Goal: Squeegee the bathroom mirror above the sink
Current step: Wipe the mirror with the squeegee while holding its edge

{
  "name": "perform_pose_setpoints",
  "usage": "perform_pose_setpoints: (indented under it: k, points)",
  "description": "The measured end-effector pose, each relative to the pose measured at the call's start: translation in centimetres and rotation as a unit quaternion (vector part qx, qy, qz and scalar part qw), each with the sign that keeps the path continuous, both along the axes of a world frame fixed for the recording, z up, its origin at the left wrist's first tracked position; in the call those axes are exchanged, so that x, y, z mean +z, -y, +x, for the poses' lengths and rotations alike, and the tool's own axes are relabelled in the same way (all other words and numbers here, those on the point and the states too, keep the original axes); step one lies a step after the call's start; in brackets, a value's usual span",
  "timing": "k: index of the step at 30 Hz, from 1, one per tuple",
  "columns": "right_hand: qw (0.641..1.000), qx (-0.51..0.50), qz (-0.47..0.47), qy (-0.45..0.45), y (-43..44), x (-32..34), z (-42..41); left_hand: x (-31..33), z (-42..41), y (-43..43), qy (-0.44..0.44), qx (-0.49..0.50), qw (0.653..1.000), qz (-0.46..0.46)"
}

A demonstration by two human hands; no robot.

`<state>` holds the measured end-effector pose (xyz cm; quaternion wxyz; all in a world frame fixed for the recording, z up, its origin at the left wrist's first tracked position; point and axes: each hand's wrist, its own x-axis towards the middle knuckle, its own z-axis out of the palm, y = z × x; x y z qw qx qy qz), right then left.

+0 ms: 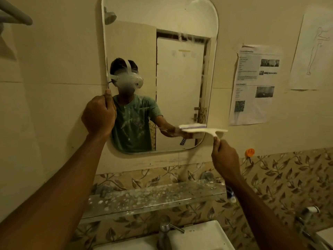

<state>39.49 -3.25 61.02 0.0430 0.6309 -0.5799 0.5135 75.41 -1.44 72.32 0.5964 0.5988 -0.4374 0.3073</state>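
Head view, facing the wall above the sink. A round-cornered mirror (pixel 160 51) fills the upper centre of the frame; whitish streaks and spots show on its glass near the top and across the lower middle. The left hand (pixel 98 116), at centre left, grips the mirror's left edge, fingers curled round the rim and thumb pointing up along it. The right hand (pixel 226 159), at centre right, holds the handle of a pale squeegee (pixel 212 131), fingers and thumb closed round the handle's lower end. The blade lies roughly level at the mirror's lower right corner, its left part over the glass and its right end past the rim onto the wall. Whether the blade touches the glass cannot be told. Below the mirror, a glass shelf (pixel 153 197) speckled with white spans the lower centre against leaf-patterned tiles (pixel 281 177). A metal tap (pixel 164 230) stands at the white sink (pixel 207 235) along the bottom edge. On the wall at right hang a printed sheet (pixel 255 83), a line drawing (pixel 313 51), and, lower, a small orange hook (pixel 250 152).
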Motion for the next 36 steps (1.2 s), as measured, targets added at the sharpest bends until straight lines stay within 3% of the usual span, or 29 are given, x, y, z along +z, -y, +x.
perform_pose_setpoints:
  k: [6, 15, 24, 32, 36]
  points:
    - [0.998, -0.008, -0.055, -0.005, 1.1, 5.8, -0.1, 0.0, -0.1, 0.0, -0.007, 0.005, 1.0, -0.005]
    - [0.998, -0.033, 0.045, -0.037, -0.2, -5.0, -0.5, 0.0, -0.3, 0.1, -0.003, 0.013, 1.0, -0.001]
    - [0.999, -0.013, -0.044, 0.017, 1.5, 4.7, -0.3, 0.0, -0.1, 0.0, -0.002, 0.019, 1.0, 0.0]
    - [0.999, -0.022, 0.023, -0.004, 0.3, -5.2, 0.4, -0.1, -0.2, 0.3, -0.002, 0.016, 1.0, 0.001]
    - [0.999, -0.007, 0.034, 0.011, -0.8, -4.6, 0.4, 0.1, 0.1, 0.0, 0.0, 0.002, 1.0, 0.022]
